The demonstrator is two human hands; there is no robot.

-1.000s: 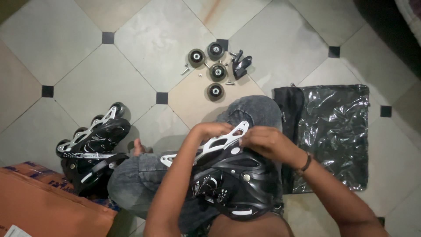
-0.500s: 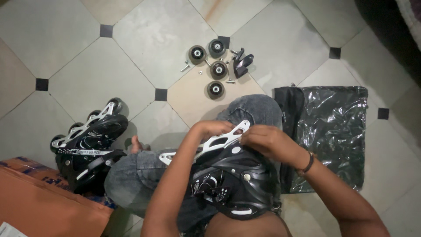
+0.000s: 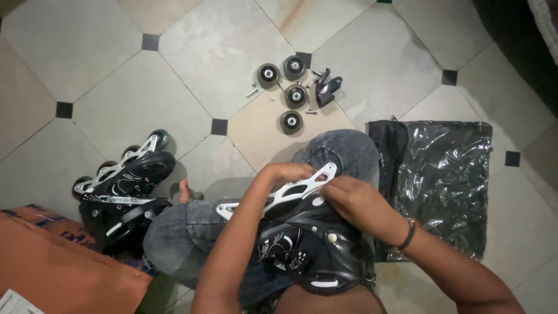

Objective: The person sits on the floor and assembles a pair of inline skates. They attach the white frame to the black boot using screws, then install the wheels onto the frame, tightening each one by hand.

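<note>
Black inline skate (image 3: 308,250) with its silver cut-out frame (image 3: 296,189) turned upward lies across our denim-clad lap, wheels gone from the frame. We curl our left hand (image 3: 285,173) over the frame's middle, fingers closed on the metal, while our right hand (image 3: 357,200) pinches the frame's tip with narrow, bent fingers. On the smooth tiled floor (image 3: 192,52) ahead lie four loose round wheels (image 3: 285,90); a second skate (image 3: 125,186) stands left, a glossy black plastic bag (image 3: 447,180) right.

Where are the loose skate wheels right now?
The four loose wheels lie on the tiled floor at top centre of the head view, beside a small black part, beyond the knee.
</note>
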